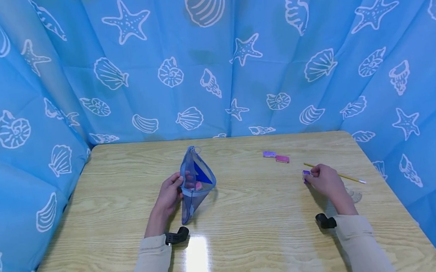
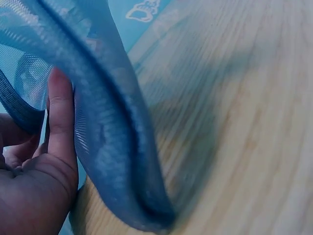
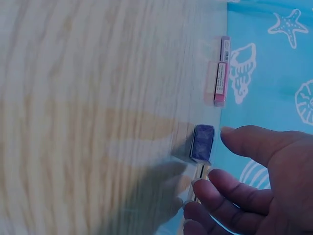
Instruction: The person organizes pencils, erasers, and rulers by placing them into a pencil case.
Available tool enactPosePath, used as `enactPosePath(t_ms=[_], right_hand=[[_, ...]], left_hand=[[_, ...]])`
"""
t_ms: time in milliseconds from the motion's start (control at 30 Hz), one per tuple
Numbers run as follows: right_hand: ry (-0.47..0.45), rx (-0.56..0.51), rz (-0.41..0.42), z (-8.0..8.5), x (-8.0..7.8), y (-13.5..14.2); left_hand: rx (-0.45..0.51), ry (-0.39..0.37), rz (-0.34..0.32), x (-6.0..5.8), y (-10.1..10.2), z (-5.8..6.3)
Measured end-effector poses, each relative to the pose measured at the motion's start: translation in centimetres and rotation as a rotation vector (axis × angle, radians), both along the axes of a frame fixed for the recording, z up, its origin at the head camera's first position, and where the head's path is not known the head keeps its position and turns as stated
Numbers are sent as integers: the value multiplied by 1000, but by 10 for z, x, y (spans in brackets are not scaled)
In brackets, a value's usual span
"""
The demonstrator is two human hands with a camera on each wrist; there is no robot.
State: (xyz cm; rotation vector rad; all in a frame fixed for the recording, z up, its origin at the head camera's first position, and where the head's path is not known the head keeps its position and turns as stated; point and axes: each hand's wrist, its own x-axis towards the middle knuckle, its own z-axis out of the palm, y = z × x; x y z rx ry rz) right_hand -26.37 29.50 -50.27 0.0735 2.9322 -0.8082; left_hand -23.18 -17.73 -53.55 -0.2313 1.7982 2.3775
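My left hand (image 1: 169, 194) grips the edge of a blue mesh zip pouch (image 1: 192, 205), its mouth spread wide. A small pinkish item (image 1: 198, 185) shows inside the pouch. In the left wrist view the thumb lies against the mesh (image 2: 117, 132). On the right, my right hand (image 1: 325, 181) is at a small purple wrapped block (image 1: 306, 176), eraser-like. The right wrist view shows the thumb and fingers spread beside this purple block (image 3: 202, 143), with a gap between thumb and block. A yellow pencil (image 1: 351, 178) lies beyond the hand, partly hidden by it.
A lilac block (image 1: 269, 154) and a pink block (image 1: 282, 159) lie end to end farther back on the wooden table (image 1: 244, 230). A shell-patterned blue curtain (image 1: 205, 88) rises behind the table and along both sides.
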Motion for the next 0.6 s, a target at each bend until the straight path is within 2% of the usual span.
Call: enactPosePath(t_ms=[300, 600], right_hand=[[-15, 29, 45, -7, -5, 1], [-4, 38, 61, -6, -3, -2]], left_hand=[[-1, 0, 2, 0, 0, -3], [-16, 0, -1, 3, 1, -3]])
